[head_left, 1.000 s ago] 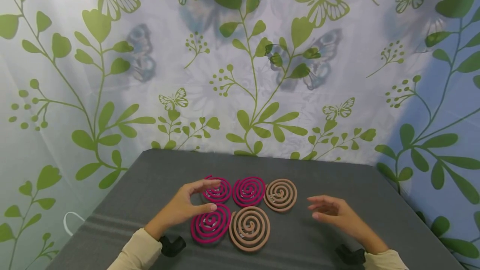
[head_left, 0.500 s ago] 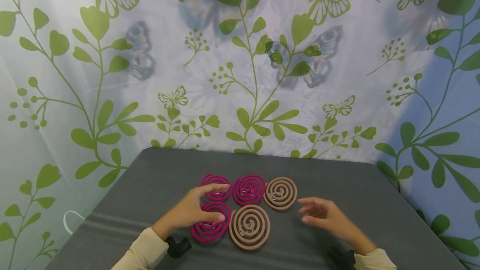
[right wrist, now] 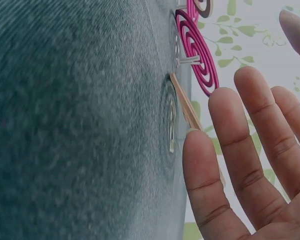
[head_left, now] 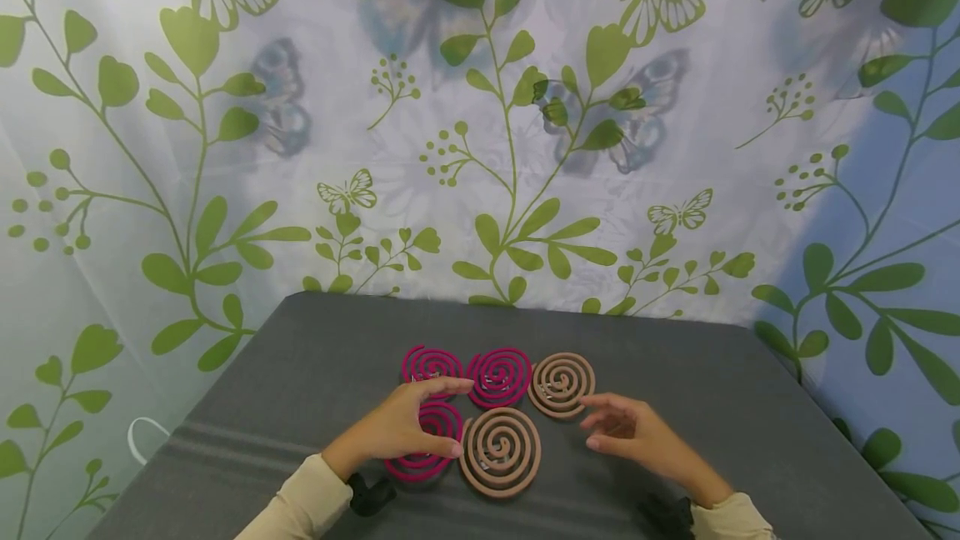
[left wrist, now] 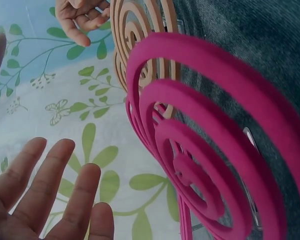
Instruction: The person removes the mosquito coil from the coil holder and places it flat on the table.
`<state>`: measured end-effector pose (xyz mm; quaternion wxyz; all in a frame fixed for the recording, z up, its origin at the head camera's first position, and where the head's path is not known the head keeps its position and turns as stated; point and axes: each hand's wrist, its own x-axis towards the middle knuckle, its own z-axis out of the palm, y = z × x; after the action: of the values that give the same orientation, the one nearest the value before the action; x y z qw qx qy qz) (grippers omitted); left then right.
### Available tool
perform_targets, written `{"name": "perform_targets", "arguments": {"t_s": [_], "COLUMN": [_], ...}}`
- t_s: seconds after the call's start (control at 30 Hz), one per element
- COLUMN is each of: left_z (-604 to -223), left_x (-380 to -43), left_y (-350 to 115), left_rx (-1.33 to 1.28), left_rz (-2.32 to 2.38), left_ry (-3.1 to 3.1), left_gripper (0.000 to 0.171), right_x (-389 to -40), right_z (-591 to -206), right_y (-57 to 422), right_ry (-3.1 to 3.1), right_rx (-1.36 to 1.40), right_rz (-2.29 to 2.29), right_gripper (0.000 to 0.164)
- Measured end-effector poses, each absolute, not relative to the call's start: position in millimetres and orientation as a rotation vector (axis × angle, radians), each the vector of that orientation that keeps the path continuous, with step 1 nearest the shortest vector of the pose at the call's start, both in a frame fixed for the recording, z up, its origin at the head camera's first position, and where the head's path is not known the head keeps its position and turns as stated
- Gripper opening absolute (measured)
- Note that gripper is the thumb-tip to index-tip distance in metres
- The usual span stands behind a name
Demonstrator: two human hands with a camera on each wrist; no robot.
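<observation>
Several spiral mosquito coils lie in two rows on a dark grey cloth-covered table. In the back row are a pink coil [head_left: 429, 349], a second pink coil [head_left: 498, 377] and a tan coil [head_left: 561, 382]. The front row has another pink coil [left wrist: 205, 52] and a tan coil [head_left: 500, 446]. My left hand [head_left: 397, 423] hovers over the left-hand pink coils, partly hiding them, thumb and fingers wide apart and nothing held. To the right of the coils is my right hand [head_left: 626, 432], fingers loosely bent, fingertips beside the back tan coil, also holding nothing.
Thin metal stands [right wrist: 172, 125] show under the coils. Behind the table [head_left: 675, 357] hangs a white curtain [head_left: 420, 273] printed with green leaves and butterflies. A white loop [head_left: 131, 440] sticks out past the table's left edge.
Both hands have moved inward, the left one rightward across the pink coils and the right one leftward to the back tan coil. The coils have stayed in place.
</observation>
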<state>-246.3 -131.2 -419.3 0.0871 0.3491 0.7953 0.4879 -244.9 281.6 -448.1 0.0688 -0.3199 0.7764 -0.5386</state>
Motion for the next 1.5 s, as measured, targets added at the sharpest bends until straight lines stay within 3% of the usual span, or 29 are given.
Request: {"name": "perform_targets", "arguments": {"t_s": [0.53, 1.07, 1.5], "left_z": [-419.8, -419.3, -460.7], "left_x": [-245.7, -241.2, -260.0], "left_y": [-119.3, -108.1, -114.5], "left_rx": [1.088, 1.018, 1.149], "left_rz": [1.225, 0.94, 0.858], "left_ry": [2.503, 2.637, 2.717], "left_gripper": [0.083, 0.086, 0.089], "right_x": [-249.0, -251.6, -253.9], "right_z": [-451.6, -458.2, -465.8], "right_y": [258.5, 233.6, 218.6], "right_ry": [2.278, 2.129, 1.975], "right_rx": [-1.003, -0.996, -1.019], "right_rz": [-1.586, -1.582, -1.679], "right_gripper": [0.053, 0.068, 0.076]}}
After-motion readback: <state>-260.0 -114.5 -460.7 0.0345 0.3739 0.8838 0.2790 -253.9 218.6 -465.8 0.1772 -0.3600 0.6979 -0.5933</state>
